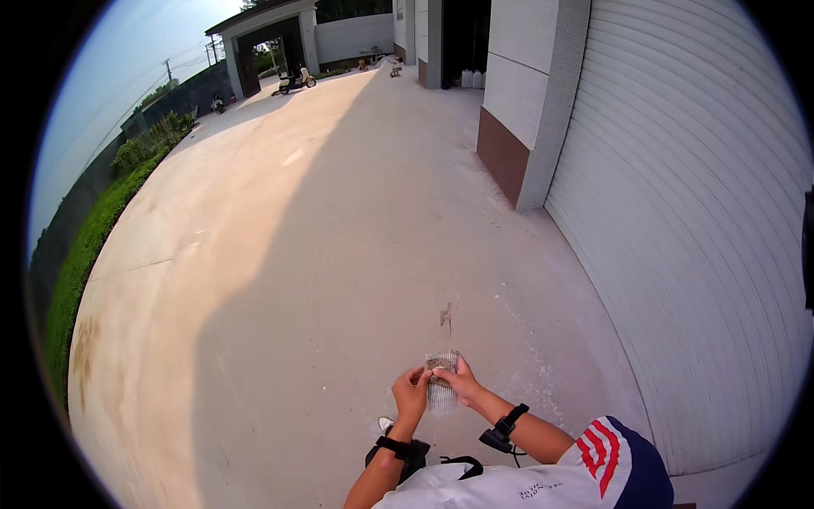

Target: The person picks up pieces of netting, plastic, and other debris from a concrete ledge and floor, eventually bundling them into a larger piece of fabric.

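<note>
A small rectangular piece of pale wire mesh [442, 400] is held in front of my body, above the concrete. A brownish, flat lump [440, 363] lies against its upper part; what it is made of is too small to tell. My right hand [462, 383] grips the mesh from the right, its thumb laid over the front. On the left edge, my left hand [410, 392] has its fingers closed at the mesh and the lump. Just beyond the mesh shows a thin brownish strip [446, 317], perhaps a mark on the ground. Dark straps circle both wrists.
A ribbed white roller shutter [678, 212] rises close on my right, beside a grey and brown pillar [513, 153]. Pale concrete [280, 339] stretches ahead, half in shadow. A green hedge [93, 254] borders the left. Far off, a scooter [297, 81] stands by a gateway.
</note>
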`<act>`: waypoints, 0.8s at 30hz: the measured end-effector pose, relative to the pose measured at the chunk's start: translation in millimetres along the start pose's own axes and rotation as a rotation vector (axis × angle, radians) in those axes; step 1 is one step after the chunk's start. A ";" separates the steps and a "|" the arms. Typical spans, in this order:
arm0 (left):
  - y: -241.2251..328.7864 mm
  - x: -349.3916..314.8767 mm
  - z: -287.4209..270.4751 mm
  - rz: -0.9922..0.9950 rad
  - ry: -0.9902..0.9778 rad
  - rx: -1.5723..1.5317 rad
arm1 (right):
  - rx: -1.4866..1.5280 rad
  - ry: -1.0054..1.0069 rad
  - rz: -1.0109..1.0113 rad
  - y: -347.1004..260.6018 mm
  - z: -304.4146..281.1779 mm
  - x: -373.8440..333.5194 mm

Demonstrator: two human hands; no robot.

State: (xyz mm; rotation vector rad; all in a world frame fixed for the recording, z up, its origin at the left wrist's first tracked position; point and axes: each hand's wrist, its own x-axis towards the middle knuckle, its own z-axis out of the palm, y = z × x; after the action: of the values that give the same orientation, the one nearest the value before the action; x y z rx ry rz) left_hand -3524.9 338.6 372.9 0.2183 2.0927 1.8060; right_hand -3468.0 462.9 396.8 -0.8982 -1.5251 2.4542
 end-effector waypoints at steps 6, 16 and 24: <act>-23.9 198.2 -17.2 -0.013 -0.101 -0.073 | -0.047 0.102 0.029 2.0 31.3 187.4; -54.3 567.1 0.6 0.039 -0.407 -0.023 | 0.046 0.291 -0.016 -60.6 83.7 510.1; -9.9 668.3 91.4 -0.022 -0.319 0.016 | -0.010 0.165 0.046 -170.1 19.4 629.9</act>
State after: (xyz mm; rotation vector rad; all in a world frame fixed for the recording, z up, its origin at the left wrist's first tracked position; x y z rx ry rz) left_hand -4105.2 654.8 237.4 0.4535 1.8781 1.6204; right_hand -4028.3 777.5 281.8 -1.1187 -1.4771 2.3375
